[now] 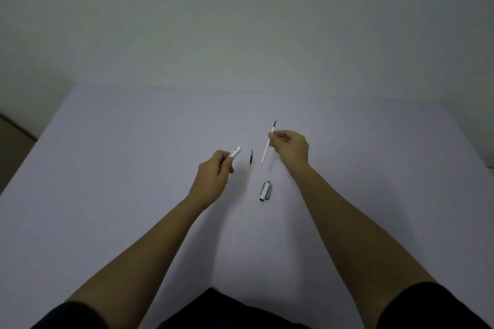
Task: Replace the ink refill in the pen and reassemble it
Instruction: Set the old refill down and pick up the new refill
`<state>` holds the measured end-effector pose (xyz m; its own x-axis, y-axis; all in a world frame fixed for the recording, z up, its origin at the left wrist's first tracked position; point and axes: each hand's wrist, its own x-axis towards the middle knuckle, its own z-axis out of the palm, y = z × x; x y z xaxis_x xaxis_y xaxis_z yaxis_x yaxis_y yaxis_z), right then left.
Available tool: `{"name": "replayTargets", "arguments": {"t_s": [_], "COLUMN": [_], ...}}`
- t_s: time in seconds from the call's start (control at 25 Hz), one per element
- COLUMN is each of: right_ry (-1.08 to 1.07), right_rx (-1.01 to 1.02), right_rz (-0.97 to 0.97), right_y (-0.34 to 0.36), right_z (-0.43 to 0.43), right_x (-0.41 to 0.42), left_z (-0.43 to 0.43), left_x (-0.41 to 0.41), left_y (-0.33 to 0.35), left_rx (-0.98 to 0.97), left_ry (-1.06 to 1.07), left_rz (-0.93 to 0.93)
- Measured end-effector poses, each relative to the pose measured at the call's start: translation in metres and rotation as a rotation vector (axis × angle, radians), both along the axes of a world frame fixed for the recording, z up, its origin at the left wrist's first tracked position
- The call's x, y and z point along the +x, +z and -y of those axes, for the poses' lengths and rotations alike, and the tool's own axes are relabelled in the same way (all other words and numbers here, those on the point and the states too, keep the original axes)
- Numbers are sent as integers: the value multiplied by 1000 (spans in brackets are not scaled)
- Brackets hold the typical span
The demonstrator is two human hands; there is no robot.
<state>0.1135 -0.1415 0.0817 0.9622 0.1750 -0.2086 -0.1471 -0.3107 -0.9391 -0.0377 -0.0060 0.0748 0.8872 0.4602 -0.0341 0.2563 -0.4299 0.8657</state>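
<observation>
My left hand (pixel 213 176) is closed around a silver-white pen barrel (pixel 236 152), whose open end pokes out up and to the right. My right hand (pixel 290 147) pinches a thin white ink refill (pixel 266 149) with a dark tip, held tilted above the table. Between my hands a second refill (pixel 250 165), with a dark tip and a yellowish band, lies flat on the table. A silver-white pen cap (pixel 266 190) with a clip lies nearer to me, below the right hand.
The white table (pixel 120 168) reaches a pale wall at the back. Its left edge runs diagonally at the far left, with darker floor (pixel 13 139) beyond it. My dark sleeves show at the bottom.
</observation>
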Motion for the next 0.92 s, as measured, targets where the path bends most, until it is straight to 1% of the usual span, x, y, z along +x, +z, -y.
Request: {"name": "replayTargets", "arguments": {"t_s": [0.08,0.12,0.28,0.44,0.6,0.8,0.92], "right_ry": [41,57,108,134,164,168,156], "right_rx": [-163,-213,-372,-509,-586,-584,-580], "right_rz": [-4,-21,-81,-114,-114,-138,-107], "right_y": [-21,-30,-57,-76,-86,-85,-77], "right_z": [-3,-4,-16,-27,-31,-31,-33], "right_x": [1,1,7,21,25,27,27], "left_z": [-6,-8,-18,-29,-37,-42,-42], "left_x": [15,23,50,65,68,66,64], "left_y": [6,8,11,0,-9,-14,-11], "left_rx": [-16,-30,-53,-66,-77,-83,-91], "left_ry": [21,30,29,33,41,55,65], "left_rz": [16,23,14,-26,-59,-73,-62]}}
